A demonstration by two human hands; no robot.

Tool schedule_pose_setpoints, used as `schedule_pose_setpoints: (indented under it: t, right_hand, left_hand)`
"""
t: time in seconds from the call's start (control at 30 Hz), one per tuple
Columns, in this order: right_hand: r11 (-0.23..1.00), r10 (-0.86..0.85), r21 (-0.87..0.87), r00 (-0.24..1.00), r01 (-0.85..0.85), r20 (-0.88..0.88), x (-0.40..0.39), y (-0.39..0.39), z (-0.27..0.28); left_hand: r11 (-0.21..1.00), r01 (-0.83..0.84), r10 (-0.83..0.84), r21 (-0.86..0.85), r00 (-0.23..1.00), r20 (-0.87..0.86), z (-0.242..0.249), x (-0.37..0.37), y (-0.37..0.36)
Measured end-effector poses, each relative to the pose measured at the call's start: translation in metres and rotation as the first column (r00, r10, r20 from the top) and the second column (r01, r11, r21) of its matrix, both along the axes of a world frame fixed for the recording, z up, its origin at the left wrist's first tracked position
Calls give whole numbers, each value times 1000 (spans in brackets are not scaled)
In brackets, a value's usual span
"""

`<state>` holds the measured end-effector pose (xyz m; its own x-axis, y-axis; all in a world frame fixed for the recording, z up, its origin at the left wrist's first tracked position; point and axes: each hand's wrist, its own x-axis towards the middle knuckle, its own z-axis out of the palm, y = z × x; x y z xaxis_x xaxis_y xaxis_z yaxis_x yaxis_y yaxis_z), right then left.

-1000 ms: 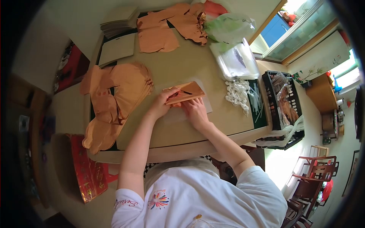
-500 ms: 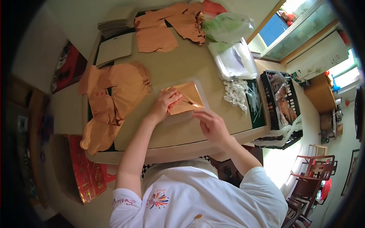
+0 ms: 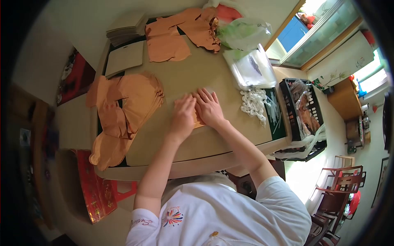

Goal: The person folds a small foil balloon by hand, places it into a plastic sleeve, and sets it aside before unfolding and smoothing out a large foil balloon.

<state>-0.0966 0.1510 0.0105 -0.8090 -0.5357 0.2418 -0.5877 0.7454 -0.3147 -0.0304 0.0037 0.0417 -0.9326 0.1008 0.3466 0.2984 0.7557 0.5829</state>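
The surface [image 3: 230, 135] is tan over most of its top, with dark green showing at the left, far and right edges. Overlapping copper sheets [image 3: 141, 92] spread along its left side, and more copper foil [image 3: 167, 46] lies at the far side. At far left are a stack of boards [image 3: 123, 33] and, just nearer, a single board [image 3: 125, 58]. Clear sleeves [image 3: 252, 71] lie at far right; nearer are a white tangle [image 3: 253, 103] and thin strips [image 3: 274, 110], side by side. A copper piece [image 3: 198, 122], mostly hidden, lies near the middle.
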Motion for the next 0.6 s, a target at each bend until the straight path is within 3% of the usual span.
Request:
schedule_pose_setpoints:
  t: [0.1, 0.13, 0.23, 0.43, 0.6]
  right_hand:
    - [998, 28, 63, 998, -25, -48, -3, 2, -4]
    - [1000, 19, 26, 999, -18, -41, -3, 2, -3]
    - [998, 7, -61, 1000, -9, -25, -4, -2, 0]
    - [984, -4, -179, 999, -3, -37, -44, -13, 6]
    - [994, -6, -106, 996, -4, -88, -31, -9, -3]
  left_hand:
    - [970, -182, 184, -161, 983, -1, -36, -11, 20]
    - [947, -201, 215, -252, 976, 30, -45, -13, 18]
    - [923, -236, 235, -305, 971, -38, -52, -7, 17]
    - [911, -225, 243, -346, 970, 7, -44, -5, 19]
    - [937, -117, 159, -328, 982, 104, -39, 17, 16]
